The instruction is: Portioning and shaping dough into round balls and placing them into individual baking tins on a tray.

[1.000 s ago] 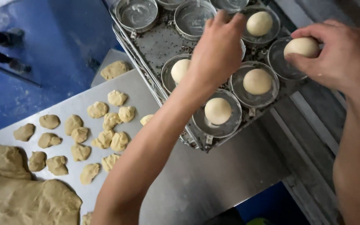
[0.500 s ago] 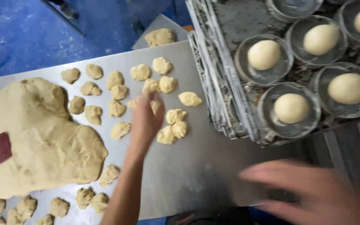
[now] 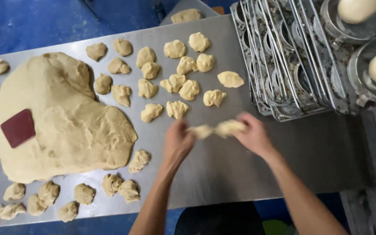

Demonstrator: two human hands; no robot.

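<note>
1. Left hand (image 3: 177, 143) and right hand (image 3: 253, 135) each pinch an end of one blurred dough piece (image 3: 216, 129), held just above the steel table (image 3: 327, 148), probably to work it.
2. Cut dough lumps (image 3: 177, 82) lie far of the hands; big dough mass (image 3: 62, 122) with red scraper (image 3: 18, 127) sits left.
3. Stacked bun tins (image 3: 283, 65) right. Blue floor (image 3: 44, 21).

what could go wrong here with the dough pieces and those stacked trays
1. The left hand and right hand each hold a dough piece, and the two pieces touch between them; they may stick together.
2. The cut dough pieces lie crowded, some touching, so they might merge.
3. The stacked baking trays lean near the steel table edge; a bump might shift them.
</note>
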